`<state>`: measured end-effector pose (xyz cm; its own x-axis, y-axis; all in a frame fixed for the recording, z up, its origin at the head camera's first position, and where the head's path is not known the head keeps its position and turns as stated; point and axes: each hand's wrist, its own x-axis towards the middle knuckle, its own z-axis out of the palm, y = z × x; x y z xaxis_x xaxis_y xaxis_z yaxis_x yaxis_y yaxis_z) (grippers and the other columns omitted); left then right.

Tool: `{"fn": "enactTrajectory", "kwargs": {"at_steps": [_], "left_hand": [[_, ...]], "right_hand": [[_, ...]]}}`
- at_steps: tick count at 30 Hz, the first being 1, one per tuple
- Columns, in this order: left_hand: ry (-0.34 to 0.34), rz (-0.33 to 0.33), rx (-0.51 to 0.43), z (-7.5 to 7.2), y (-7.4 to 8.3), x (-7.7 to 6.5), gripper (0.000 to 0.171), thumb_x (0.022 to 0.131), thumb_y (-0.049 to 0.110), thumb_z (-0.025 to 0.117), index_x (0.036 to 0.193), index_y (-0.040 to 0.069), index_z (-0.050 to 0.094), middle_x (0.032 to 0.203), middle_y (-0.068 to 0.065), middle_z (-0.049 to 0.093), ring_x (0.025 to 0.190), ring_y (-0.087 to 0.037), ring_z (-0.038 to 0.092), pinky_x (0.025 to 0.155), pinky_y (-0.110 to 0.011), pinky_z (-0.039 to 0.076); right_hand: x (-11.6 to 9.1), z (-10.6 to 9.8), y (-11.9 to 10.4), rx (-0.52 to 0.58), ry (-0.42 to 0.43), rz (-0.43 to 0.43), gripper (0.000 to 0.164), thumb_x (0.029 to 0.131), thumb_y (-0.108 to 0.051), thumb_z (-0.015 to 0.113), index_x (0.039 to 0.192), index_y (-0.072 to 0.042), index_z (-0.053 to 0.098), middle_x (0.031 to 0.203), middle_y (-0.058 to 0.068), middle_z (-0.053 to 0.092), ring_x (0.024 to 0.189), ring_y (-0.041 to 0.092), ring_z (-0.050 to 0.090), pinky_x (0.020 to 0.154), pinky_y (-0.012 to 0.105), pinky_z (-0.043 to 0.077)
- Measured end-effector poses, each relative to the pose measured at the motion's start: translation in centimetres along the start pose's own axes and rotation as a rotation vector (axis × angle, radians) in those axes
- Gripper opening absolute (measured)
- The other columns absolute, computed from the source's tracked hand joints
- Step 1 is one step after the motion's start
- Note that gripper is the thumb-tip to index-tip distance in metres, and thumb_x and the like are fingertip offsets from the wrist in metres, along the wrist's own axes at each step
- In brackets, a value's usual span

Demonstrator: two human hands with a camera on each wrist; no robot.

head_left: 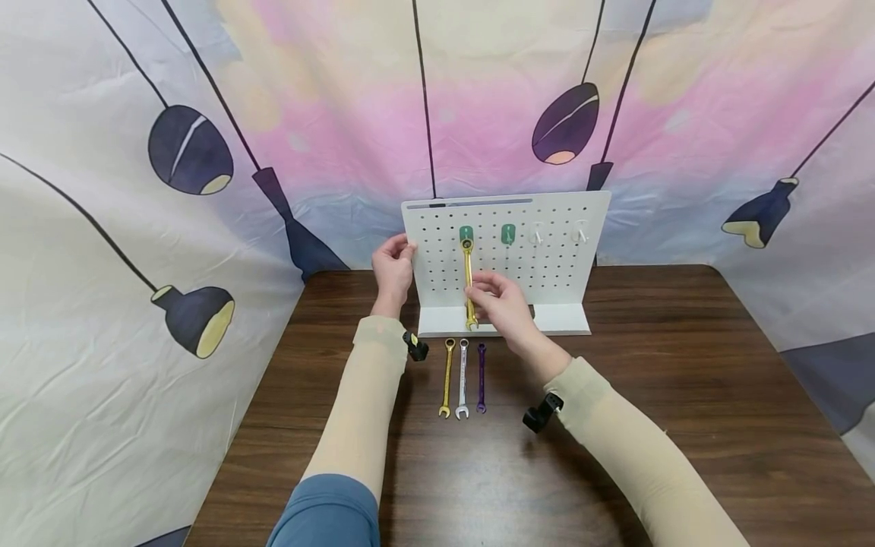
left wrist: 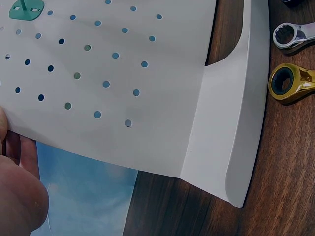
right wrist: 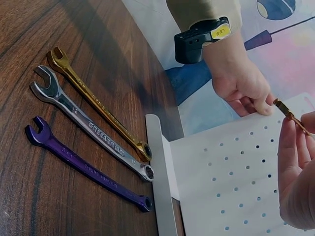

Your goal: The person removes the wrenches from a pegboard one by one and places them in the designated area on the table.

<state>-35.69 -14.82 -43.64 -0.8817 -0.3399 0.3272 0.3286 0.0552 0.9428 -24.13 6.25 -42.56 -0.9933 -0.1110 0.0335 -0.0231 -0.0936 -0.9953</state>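
Note:
My left hand (head_left: 393, 272) grips the left edge of a white pegboard (head_left: 560, 262), thumb in front and fingers behind. In my right hand (head_left: 504, 305) a gold combination wrench (head_left: 468, 267) is pinched near its middle, upright before the board. Its ring end is up and overlaps the left green hook (head_left: 466, 230) in the head view; the open end points down by the board's foot. In the right wrist view only one end of this wrench (right wrist: 283, 108) and part of its shaft show past the fingers.
On the brown table (head_left: 307, 425), in front of the board, lie a gold wrench (head_left: 447, 380), a silver wrench (head_left: 462, 380) and a purple wrench (head_left: 481, 380), side by side. Another green hook (head_left: 508, 234) and two clear hooks (head_left: 580, 231) sit further right on the board. A painted cloth (head_left: 328, 137) hangs behind.

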Motion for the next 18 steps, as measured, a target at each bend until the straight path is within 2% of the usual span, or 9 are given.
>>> {"fn": "enactTrajectory", "kwargs": {"at_steps": [7,13,18], "left_hand": [[0.008,-0.010,-0.009,0.1,-0.1,0.0,0.015,0.096,-0.003,0.077,0.111,-0.007,0.078,0.081,0.005,0.066,0.075,-0.008,0.056,0.068,-0.021,0.047],[-0.003,-0.003,-0.014,0.0,-0.3,0.0,0.016,0.096,-0.004,0.077,0.112,-0.008,0.077,0.082,0.005,0.066,0.075,-0.008,0.057,0.069,-0.021,0.048],[0.000,0.001,-0.013,0.1,-0.1,0.0,0.016,0.096,-0.004,0.076,0.111,-0.007,0.078,0.082,0.005,0.066,0.075,-0.008,0.057,0.068,-0.021,0.047]], "right_hand": [[-0.2,-0.3,0.3,-0.011,-0.008,-0.006,0.040,0.102,-0.008,0.070,0.139,0.003,0.061,0.129,0.028,0.065,0.085,0.015,0.067,0.073,0.027,0.061],[-1.3,-0.9,1.3,-0.039,-0.009,-0.001,0.041,0.101,-0.007,0.070,0.139,0.003,0.061,0.124,0.022,0.069,0.089,0.018,0.072,0.075,0.030,0.062],[-2.4,-1.8,2.6,-0.074,-0.024,-0.003,0.039,0.101,-0.006,0.070,0.137,0.006,0.061,0.119,0.017,0.072,0.090,0.019,0.071,0.079,0.041,0.063]]}}
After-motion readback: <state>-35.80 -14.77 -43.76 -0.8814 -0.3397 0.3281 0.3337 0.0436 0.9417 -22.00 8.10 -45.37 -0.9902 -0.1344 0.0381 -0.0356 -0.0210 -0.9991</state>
